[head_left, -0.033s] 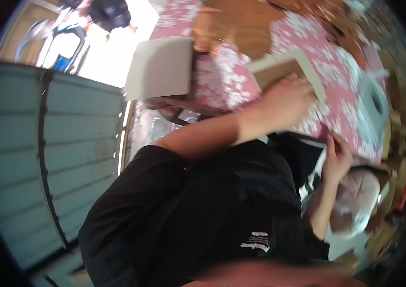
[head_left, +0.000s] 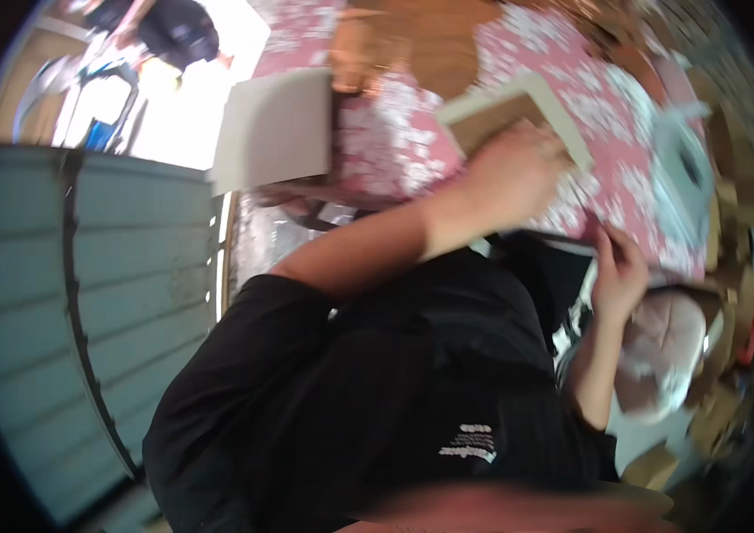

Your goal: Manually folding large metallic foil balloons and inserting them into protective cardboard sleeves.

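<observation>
My left hand (head_left: 519, 169) lies over a shallow brown piece with a cream rim (head_left: 532, 84), on a pink table covering with white flowers (head_left: 399, 147). Its fingers are blurred and partly turned away, so their grip does not show. At the table's near edge is my right hand (head_left: 621, 271). Its thumb and fingertips come together there, next to a dark strip (head_left: 555, 237), and what they pinch is too small to make out. An off-white box or panel (head_left: 275, 129) stands at the left end of the table.
Brown sheets or wrappings (head_left: 444, 44) lie across the far table. On its right sits a pale, translucent container (head_left: 683, 178). A light padded stool (head_left: 661, 346) and cardboard (head_left: 728, 417) are at my right. A blue-green ribbed metal panel (head_left: 137, 258) is at left; another person (head_left: 173, 31) is beyond it.
The whole view has shifted slightly, with the table and both hands now a little farther left and up. More of the other person shows. My hands keep nearly the same places on the table.
</observation>
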### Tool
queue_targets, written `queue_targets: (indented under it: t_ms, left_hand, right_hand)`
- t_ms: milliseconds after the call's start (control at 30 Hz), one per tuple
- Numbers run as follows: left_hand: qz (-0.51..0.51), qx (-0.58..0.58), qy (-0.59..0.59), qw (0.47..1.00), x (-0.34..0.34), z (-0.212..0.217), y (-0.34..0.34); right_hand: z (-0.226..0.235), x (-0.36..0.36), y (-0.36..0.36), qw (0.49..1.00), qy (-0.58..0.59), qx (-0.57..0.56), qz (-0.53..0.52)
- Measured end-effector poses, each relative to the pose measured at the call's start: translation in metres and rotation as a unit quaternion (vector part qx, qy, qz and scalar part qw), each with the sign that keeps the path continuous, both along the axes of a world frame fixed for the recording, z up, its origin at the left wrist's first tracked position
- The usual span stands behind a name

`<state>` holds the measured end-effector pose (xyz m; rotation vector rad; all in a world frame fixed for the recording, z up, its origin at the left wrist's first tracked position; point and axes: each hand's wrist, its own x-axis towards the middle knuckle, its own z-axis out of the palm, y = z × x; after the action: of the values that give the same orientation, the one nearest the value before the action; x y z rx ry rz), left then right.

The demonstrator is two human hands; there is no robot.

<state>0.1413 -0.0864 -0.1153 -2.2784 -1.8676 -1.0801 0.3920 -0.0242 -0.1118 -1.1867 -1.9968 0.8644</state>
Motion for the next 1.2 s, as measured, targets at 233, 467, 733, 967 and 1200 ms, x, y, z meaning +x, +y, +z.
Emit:
queue_targets:
  t_ms: [233, 467, 733, 967, 1200]
  left_hand:
    - [0.044, 0.019, -0.045, 0.998, 0.003, -0.003, 0.0]
    - [0.059, 0.065, -0.087, 0.992, 0.008, -0.006, 0.0]
    - [0.061, 0.048, -0.086, 0.993, 0.006, -0.003, -0.003]
    - [0.042, 0.027, -0.065, 0.997, 0.003, 0.0, -0.001]
    - [0.045, 0.023, -0.054, 0.997, 0.003, -0.001, -0.001]
  right_hand:
    - [0.003, -0.021, 0.006, 0.994, -0.044, 0.102, -0.01]
    - [0.008, -0.04, 0.02, 0.967, -0.106, 0.229, 0.019]
    - [0.006, -0.059, 0.031, 0.967, -0.096, 0.232, 0.05]
    - [0.013, -0.075, 0.033, 0.966, -0.116, 0.226, 0.058]
    - [0.009, -0.076, 0.035, 0.977, -0.103, 0.177, 0.058]
